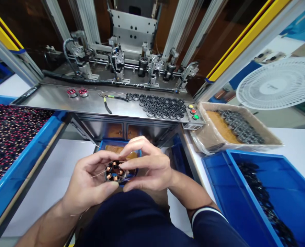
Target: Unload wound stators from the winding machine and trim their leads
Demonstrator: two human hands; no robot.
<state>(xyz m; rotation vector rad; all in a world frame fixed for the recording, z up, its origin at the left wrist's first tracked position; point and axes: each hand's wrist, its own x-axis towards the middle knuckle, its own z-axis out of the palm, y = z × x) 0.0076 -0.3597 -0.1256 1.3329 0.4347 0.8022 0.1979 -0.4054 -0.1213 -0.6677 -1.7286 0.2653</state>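
Note:
A small round stator (114, 172) with copper windings sits between both hands, low in the middle of the head view. My left hand (89, 181) cups it from the left, thumb under its rim. My right hand (147, 168) pinches it from the right with curled fingers. Thin loose wire ends trail from it toward the left. Behind the hands is a small blue bin (108, 144) under the steel shelf.
The steel shelf (65, 101) carries several bare stator cores (162, 105), two wound ones (77, 92), pliers (108, 101) and coloured buttons (193, 111). Blue bins (291, 178) on the right and far left (26, 151) hold parts. A cardboard box (245, 128) and a white fan (278, 82) stand right.

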